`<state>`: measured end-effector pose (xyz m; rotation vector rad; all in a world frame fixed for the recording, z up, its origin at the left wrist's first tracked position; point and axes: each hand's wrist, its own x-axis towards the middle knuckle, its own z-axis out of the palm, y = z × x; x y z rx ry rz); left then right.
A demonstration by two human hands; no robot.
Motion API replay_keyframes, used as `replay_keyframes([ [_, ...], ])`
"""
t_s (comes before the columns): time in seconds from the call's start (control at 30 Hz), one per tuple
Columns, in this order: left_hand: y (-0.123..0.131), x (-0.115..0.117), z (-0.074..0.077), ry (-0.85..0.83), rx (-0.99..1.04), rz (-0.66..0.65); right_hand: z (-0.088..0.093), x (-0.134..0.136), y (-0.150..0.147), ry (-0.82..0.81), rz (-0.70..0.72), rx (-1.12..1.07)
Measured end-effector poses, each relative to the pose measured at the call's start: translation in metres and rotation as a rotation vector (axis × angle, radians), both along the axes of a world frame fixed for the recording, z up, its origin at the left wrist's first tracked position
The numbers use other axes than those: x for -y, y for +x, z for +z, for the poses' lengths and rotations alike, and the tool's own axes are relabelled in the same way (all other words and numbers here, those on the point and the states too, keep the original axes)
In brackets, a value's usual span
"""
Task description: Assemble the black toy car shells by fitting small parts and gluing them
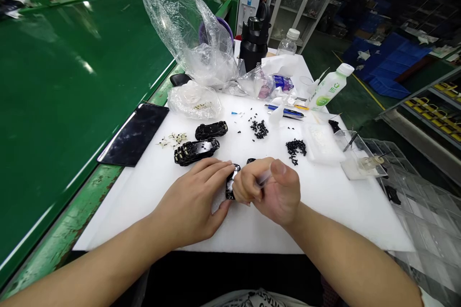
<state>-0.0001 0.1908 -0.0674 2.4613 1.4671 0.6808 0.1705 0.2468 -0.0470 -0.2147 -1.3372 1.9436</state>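
Note:
My left hand (196,201) lies on the white foam sheet, its fingers and thumb bracketing a small black toy car part (229,187) with a shiny upper face. Over the right side of that part, my right hand (268,187) is closed around a translucent plastic tube (264,178), thumb raised near its top. The tube's lower end is hidden by my fingers. A little black piece (251,160) peeks out behind my right hand. Farther left sit two more toy car parts, a larger one (196,151) and a smaller one (211,130).
Small black pieces lie in two piles, one nearer the middle (259,129) and one right (296,148). Pale small pieces (173,139) are scattered left. Blue tweezers (284,112), a leaning white-green bottle (329,87), a clear box (363,160), plastic bags (194,98) and a dark tablet-like panel (135,134) surround them.

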Motion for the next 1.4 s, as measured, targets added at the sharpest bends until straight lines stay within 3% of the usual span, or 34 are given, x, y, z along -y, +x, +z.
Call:
replay_keyframes([
  [0.17, 0.0, 0.001, 0.001, 0.01, -0.004, 0.008, 0.001, 0.007, -0.005, 0.034, -0.033, 0.102],
  [0.33, -0.001, 0.002, 0.001, 0.011, -0.015, 0.011, 0.04, 0.006, 0.016, 0.23, -0.066, 0.332],
  [0.37, -0.002, 0.002, 0.0, 0.019, -0.026, 0.031, 0.049, -0.001, 0.029, 0.226, -0.149, 0.325],
  [0.47, -0.003, 0.001, -0.005, 0.041, -0.061, 0.072, 0.061, -0.04, 0.078, 0.301, -0.643, 0.287],
  [0.57, -0.004, 0.001, -0.008, 0.035, -0.098, 0.087, 0.038, -0.088, 0.124, 0.281, -1.075, 0.516],
  [0.63, -0.004, 0.002, -0.009, 0.038, -0.11, 0.105, 0.013, -0.109, 0.141, 0.244, -1.107, 0.637],
  [0.73, -0.005, 0.003, -0.009, 0.052, -0.111, 0.121, -0.013, -0.111, 0.145, 0.249, -1.141, 0.724],
  [0.8, -0.005, 0.004, -0.008, 0.062, -0.115, 0.132, -0.012, -0.097, 0.14, 0.339, -1.273, 0.734],
  [0.9, -0.001, 0.006, -0.007, 0.091, -0.152, 0.156, 0.014, -0.07, 0.129, 0.751, -1.53, 0.675],
  [0.97, 0.004, 0.006, -0.006, 0.115, -0.196, 0.172, 0.035, -0.058, 0.119, 1.067, -1.475, 0.584],
  [1.03, 0.011, 0.005, -0.005, 0.135, -0.232, 0.203, 0.049, -0.054, 0.106, 1.21, -1.173, 0.543],
  [1.13, 0.02, 0.003, -0.006, 0.152, -0.238, 0.25, 0.046, -0.061, 0.087, 1.13, -0.777, 0.686],
  [1.3, 0.025, 0.008, -0.013, 0.167, -0.189, 0.366, 0.008, -0.067, 0.078, 1.003, -0.549, 0.866],
  [1.4, 0.028, 0.013, -0.015, 0.136, -0.126, 0.431, -0.002, -0.062, 0.085, 0.98, -0.429, 0.925],
])
